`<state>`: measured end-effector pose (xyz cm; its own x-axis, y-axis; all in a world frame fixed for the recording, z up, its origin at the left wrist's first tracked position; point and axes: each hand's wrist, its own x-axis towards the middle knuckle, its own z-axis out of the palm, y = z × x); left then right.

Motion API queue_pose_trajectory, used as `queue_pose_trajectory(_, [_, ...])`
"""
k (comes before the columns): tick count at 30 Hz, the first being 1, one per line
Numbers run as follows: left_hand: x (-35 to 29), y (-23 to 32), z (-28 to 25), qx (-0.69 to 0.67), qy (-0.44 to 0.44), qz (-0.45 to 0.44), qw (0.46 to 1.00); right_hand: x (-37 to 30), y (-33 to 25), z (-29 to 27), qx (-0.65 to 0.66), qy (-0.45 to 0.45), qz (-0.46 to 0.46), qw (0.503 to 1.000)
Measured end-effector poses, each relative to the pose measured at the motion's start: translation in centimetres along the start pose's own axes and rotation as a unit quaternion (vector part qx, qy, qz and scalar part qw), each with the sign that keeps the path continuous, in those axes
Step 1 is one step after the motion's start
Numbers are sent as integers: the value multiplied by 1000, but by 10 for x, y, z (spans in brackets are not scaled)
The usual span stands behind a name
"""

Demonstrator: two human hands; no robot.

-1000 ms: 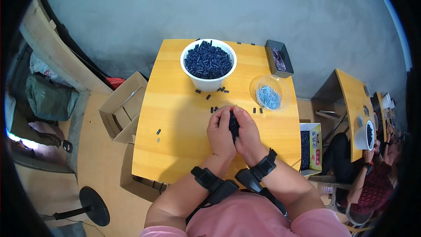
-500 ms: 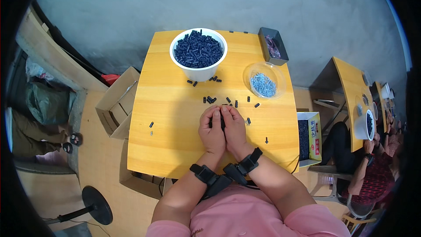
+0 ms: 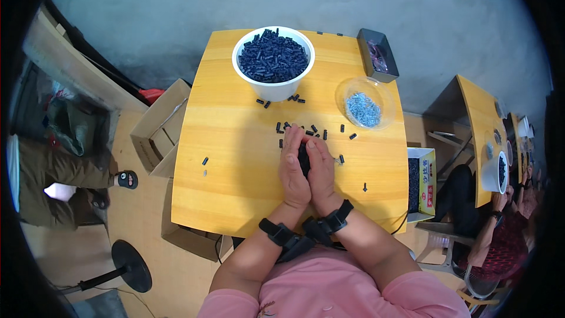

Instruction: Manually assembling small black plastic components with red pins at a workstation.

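Observation:
My left hand [image 3: 293, 171] and my right hand [image 3: 320, 171] are pressed together near the middle of the wooden table [image 3: 223, 188]. Between the palms sits a black clump [image 3: 303, 160], perhaps small black plastic tubes; most of it is hidden. My left fingers lie long and straight along one side, while the right fingers curve round the other. Just beyond my fingertips lie several loose black tubes [image 3: 313, 128]. At the far side, a white bucket [image 3: 275, 90] is heaped with such tubes. A clear round dish [image 3: 388, 106] of silvery screws [image 3: 364, 110] stands right of them.
A dark tray [image 3: 385, 74] holds small packets at the far right corner. A dark screw-like piece [image 3: 365, 187] lies to the right. Cardboard boxes [image 3: 145, 144] flank the table's left; a yellow-white box [image 3: 427, 185] stands right. Other people sit or stand both sides [image 3: 500, 244].
My hands have shifted from curled fingers to a flatter clasp, the left fingers now straightened, and the black clump shows more. The person on the left has moved their feet rightward.

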<state>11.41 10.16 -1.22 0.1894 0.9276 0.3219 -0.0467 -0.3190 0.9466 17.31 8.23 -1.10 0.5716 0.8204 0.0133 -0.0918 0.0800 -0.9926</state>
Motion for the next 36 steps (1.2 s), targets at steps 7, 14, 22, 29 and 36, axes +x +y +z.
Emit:
queue_pose_trajectory(7, [3,8,0,21,-25,19,999,3,9,-6,-122,29,-110,986])
queue_pose_trajectory(14, [18,6,-12,-37,-12,26,999,1,2,-1,-192,-9,-154,969])
queue_pose_trajectory(22, [75,-37,-69,199,0,115,973,-1,4,-3,-177,-14,-154,972])
queue_pose_trajectory(29, [88,-49,-64,377,-92,50,920,-5,2,-4,-176,-9,-154,972])
queue_pose_trajectory(36, [93,-51,-65,421,-131,29,897,-5,-3,4,-253,-35,-179,950])
